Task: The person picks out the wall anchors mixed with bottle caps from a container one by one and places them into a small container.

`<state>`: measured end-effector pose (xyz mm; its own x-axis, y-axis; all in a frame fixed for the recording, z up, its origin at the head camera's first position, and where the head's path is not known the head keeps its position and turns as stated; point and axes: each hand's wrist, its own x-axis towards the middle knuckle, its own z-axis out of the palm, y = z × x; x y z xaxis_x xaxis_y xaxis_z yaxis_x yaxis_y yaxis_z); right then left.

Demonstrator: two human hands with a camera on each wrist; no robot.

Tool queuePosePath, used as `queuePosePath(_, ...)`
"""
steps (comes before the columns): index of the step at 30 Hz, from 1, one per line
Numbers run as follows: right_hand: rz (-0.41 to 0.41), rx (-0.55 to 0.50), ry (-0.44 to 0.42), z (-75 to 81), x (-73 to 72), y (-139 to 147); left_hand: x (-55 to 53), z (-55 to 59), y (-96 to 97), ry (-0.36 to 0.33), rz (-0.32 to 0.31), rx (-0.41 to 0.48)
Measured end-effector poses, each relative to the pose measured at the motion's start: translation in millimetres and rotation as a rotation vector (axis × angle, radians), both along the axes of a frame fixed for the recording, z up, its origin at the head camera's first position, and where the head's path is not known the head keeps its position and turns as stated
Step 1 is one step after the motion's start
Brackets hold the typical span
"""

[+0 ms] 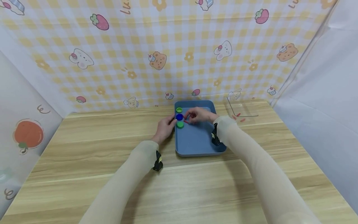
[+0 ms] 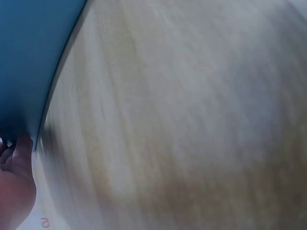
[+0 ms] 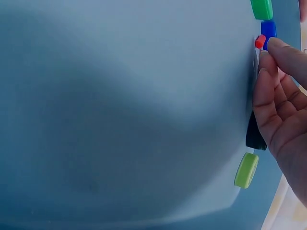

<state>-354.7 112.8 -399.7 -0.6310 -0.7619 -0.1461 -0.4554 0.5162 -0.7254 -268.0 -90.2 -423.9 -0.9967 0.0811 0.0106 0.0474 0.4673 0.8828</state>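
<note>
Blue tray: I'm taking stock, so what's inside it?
The blue tray holds a lime cap, a blue cap, a green cap, a partly hidden dark piece and red pieces by the right hand. Anything directly beneath that hand is covered.

A table (image 1: 84, 155) (wood-grained) carries a blue tray (image 1: 198, 140), a clear box (image 1: 247, 109).

In the left wrist view, the left hand (image 2: 15, 187) and the tray (image 2: 36, 52) run off the left edge; the table (image 2: 192, 115) is blurred. In the right wrist view, the top edge crops a green cap (image 3: 262, 7), and the right hand (image 3: 283, 105) — itself cut off — partly hides a black object (image 3: 255, 135). The scattered red pieces (image 1: 242, 120) are too small to identify.
</note>
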Motion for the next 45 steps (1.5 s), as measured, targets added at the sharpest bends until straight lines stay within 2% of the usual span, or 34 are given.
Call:
queuePosePath(17, 0.030, 0.069, 0.029, -3.7, -1.7, -8, -0.7, -1.6, -0.1, 0.007, -0.001, 0.024)
queuePosePath(30, 0.003, 0.075, 0.041, -7.0, -1.7, -11, -1.5, -3.5, -0.4, 0.012, -0.003, 0.028)
queuePosePath(45, -0.008, 0.095, 0.053, -3.7, 1.6, -12, -0.6, -2.4, 0.5, 0.008, 0.005, 0.025)
